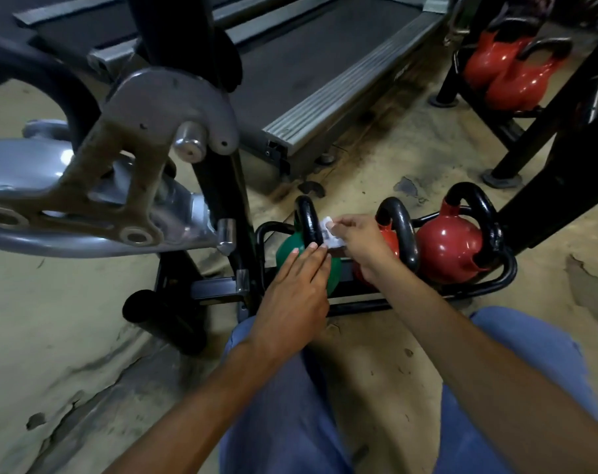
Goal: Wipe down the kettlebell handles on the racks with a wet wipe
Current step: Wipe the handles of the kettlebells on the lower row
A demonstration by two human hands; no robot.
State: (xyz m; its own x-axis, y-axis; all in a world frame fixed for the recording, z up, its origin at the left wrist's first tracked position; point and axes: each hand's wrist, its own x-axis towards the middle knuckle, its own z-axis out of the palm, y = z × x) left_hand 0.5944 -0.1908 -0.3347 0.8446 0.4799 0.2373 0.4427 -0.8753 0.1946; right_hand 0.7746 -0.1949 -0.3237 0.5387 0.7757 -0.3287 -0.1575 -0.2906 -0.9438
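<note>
My left hand [292, 292] rests flat, fingers straight, on the round green kettlebell [284, 250] in the low black tube rack [496, 283]. My right hand [361, 242] pinches a crumpled white wet wipe [329, 230] against its black loop handle [306, 218]. Glossy red kettlebells [450, 249] sit to the right, with a grey treadmill [325, 63] beyond.

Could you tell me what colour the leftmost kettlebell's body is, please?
The kettlebell body is green; head view shows it.

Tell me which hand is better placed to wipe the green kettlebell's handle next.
The right hand, I think: it pinches the wet wipe beside the black handle of the green kettlebell. The left hand holds nothing; its straight fingers rest on the green body.
</note>
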